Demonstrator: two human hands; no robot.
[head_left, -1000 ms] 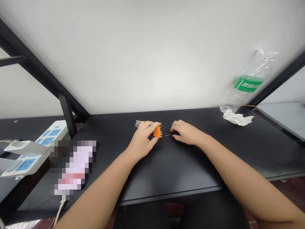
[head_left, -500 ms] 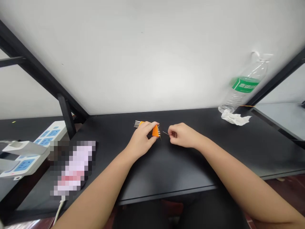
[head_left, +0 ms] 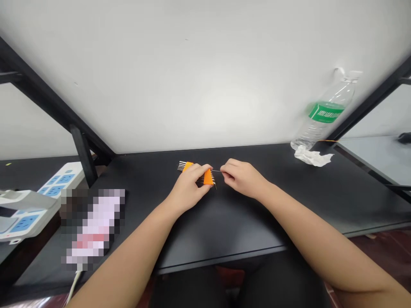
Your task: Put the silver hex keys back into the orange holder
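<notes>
My left hand is closed around an orange hex key holder, just above or on the black desk. Several metal hex keys stick out of the holder's left end, and short bent ends show at its right. Between the fingertips of my right hand is a thin metal hex key. Its tip reaches the upper right edge of the holder; whether it sits in a slot is too small to tell.
On the black desk, a phone-like blurred object with a white cable lies at left. Beyond it is a white power strip with plugs. A clear bottle leans on the wall at right, behind a crumpled tissue.
My right hand has moved slightly left and up, bringing the thin hex key from a gap away up to the holder. My left hand keeps its grip on the holder. The view has shifted slightly.
</notes>
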